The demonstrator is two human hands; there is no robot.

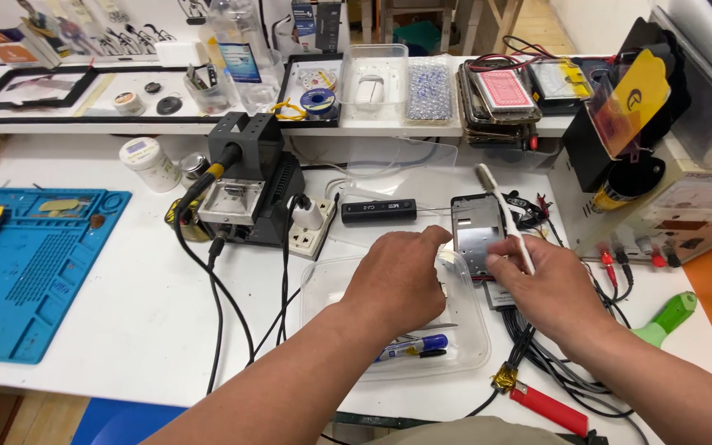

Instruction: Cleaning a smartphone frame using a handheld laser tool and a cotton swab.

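My left hand (397, 280) hovers over a clear plastic tray (471, 350), its fingers pinching a small whitish item at the tray's far edge. My right hand (545, 288) grips a white toothbrush (500, 210) whose bristled head points up and away. Between the two hands lies an opened phone frame (475, 231) with bare grey metal inside. A blue pen (414, 348) lies in the tray under my left forearm.
A black soldering station (249, 185) with cables and a white power strip (311, 231) stands left of the tray. A blue work mat (30, 268) covers the left. A power supply (669, 198), cable bundle (550, 363) and green-handled tool (665, 321) crowd the right.
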